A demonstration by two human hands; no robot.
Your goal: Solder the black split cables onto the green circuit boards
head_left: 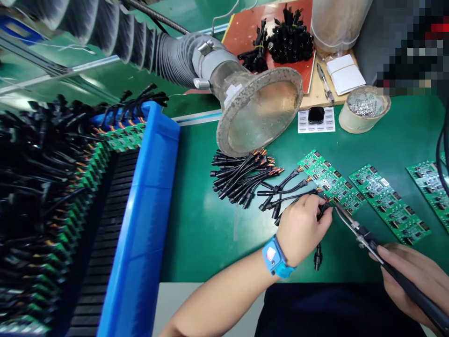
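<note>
My left hand (304, 225), with a blue wrist strap (277, 257), pinches a short black cable (318, 255) at the lower edge of a green circuit board (329, 180). The cable's coloured wire ends meet the board, and its plug hangs below my fingers. Several black cables run from the board's left side. My right hand (410, 276) grips a soldering iron (372, 245) by its black handle. Its tip is at the board's edge, close to the wire ends. Whether the tip touches the joint I cannot tell.
A fume extractor hood (261, 112) hangs over the table. Loose black cables (242, 178) lie left of the board. A blue bin (140, 210) of wired boards stands left. More circuit boards (389, 203) lie right. A solder wire roll (365, 110) sits behind.
</note>
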